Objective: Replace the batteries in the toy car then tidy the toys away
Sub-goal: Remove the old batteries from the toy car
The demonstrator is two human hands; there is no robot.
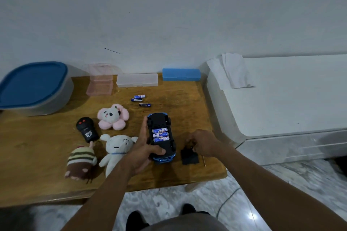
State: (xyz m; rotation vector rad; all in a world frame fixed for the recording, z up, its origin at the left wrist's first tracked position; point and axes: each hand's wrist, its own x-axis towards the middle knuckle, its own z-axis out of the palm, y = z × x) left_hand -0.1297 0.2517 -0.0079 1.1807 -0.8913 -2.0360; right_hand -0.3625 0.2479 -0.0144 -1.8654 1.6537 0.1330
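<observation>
A blue toy car (161,153) lies upside down on the wooden table (37,157), its black underside up. The open bay holds three blue-and-white batteries (160,134). My left hand (143,151) grips the car's left side, thumb on its rear end. My right hand (202,142) is to the right of the car, fingers closed at the top edge of the black battery cover (189,157) lying on the table. Three loose batteries (140,100) lie further back. A thin screwdriver (204,161) lies right of the cover.
Left of the car lie a black remote (87,129), a pink plush (112,117), a white plush (117,149) and a striped plush (80,163). At the back stand a blue-lidded tub (33,86), an open pink box (100,80), a clear case (137,80) and a blue case (181,74). A white unit (281,99) stands right.
</observation>
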